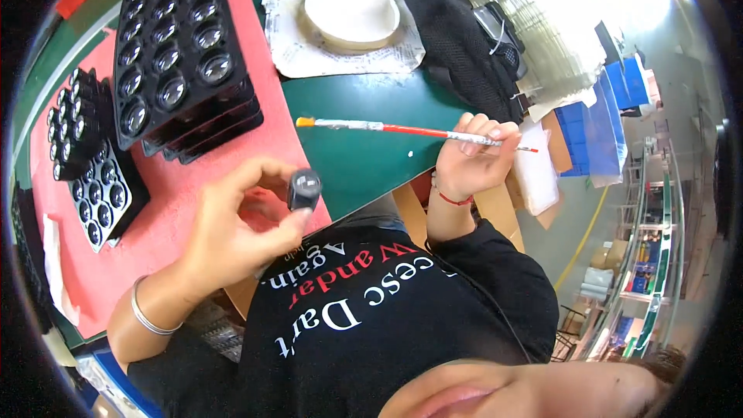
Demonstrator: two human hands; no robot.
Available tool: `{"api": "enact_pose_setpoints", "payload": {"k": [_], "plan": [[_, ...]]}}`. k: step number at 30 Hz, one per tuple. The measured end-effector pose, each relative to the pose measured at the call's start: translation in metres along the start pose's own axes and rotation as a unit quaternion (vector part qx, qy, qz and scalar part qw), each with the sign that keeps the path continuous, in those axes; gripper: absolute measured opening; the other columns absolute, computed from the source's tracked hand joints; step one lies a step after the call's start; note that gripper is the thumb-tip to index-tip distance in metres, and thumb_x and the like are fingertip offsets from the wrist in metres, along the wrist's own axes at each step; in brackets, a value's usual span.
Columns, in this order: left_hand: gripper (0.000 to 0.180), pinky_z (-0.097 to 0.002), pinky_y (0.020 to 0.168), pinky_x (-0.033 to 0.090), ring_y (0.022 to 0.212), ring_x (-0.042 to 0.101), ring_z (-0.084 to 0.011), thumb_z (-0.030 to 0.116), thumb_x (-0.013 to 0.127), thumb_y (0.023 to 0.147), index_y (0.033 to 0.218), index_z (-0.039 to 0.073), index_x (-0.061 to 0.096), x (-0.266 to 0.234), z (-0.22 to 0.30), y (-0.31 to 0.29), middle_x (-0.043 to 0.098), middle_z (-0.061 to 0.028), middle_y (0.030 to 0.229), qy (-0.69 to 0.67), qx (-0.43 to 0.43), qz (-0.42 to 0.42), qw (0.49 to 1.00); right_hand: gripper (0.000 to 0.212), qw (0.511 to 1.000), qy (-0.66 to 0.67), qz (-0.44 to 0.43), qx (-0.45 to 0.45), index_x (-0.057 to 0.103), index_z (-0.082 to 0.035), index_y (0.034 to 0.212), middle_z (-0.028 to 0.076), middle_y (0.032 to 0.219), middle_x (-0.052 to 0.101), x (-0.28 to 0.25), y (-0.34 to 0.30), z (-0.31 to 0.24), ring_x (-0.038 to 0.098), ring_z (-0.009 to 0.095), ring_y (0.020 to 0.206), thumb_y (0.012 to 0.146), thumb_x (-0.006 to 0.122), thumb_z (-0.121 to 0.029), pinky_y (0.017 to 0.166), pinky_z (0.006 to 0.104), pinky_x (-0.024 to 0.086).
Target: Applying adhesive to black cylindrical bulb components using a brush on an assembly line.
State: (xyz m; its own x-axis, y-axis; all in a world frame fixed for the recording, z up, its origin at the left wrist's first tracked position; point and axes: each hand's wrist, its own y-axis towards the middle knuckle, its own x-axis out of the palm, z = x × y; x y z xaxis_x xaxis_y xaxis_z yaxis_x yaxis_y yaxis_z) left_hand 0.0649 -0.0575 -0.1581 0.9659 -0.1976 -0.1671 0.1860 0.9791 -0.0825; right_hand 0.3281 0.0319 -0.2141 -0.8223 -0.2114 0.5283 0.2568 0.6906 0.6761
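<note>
My left hand (236, 228) holds a small black cylindrical lens piece (304, 189) between thumb and fingers, its glass face turned up. It hovers over the front edge of a red mat (178, 193). My right hand (472, 159) grips a thin red brush (402, 130) with a foil-wrapped handle, its orange tip pointing left over the green table (356, 162). Black trays (174, 46) full of round lenses are stacked on the mat at the upper left.
Smaller black lens trays (85, 155) lie at the left on the mat. A white round dish (352, 11) rests on a printed sheet at the back. A black mesh bag (464, 39) lies at the right, blue boxes (611, 108) beyond it.
</note>
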Motion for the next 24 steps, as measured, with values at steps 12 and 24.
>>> {"api": "enact_pose_setpoints", "payload": {"k": [12,24], "plan": [[0.021,-0.0191,0.064,0.043,0.072,0.055,-0.0042,0.009,0.067,0.076,0.092,-0.001,0.057,-0.004,-0.001,-0.002,0.063,-0.0024,0.083,-0.184,-0.07,-0.014,0.98,0.029,0.998,0.035,-0.057,-0.016,0.043,-0.007,0.078,0.003,0.052,0.039,0.004,-0.009,-0.001,0.031,0.012,0.046,0.094,0.033,-0.029,0.049,0.0263,0.024],[0.025,-0.0161,0.058,0.041,0.064,0.052,-0.0018,0.012,0.066,0.077,0.094,-0.004,0.058,-0.006,0.001,-0.001,0.063,-0.0036,0.076,-0.244,-0.12,-0.026,0.962,0.027,0.99,0.002,-0.141,0.011,0.045,-0.006,0.08,0.004,0.053,0.045,0.01,-0.016,-0.004,0.031,0.011,0.048,0.093,0.039,-0.029,0.05,0.0265,0.024]]}}
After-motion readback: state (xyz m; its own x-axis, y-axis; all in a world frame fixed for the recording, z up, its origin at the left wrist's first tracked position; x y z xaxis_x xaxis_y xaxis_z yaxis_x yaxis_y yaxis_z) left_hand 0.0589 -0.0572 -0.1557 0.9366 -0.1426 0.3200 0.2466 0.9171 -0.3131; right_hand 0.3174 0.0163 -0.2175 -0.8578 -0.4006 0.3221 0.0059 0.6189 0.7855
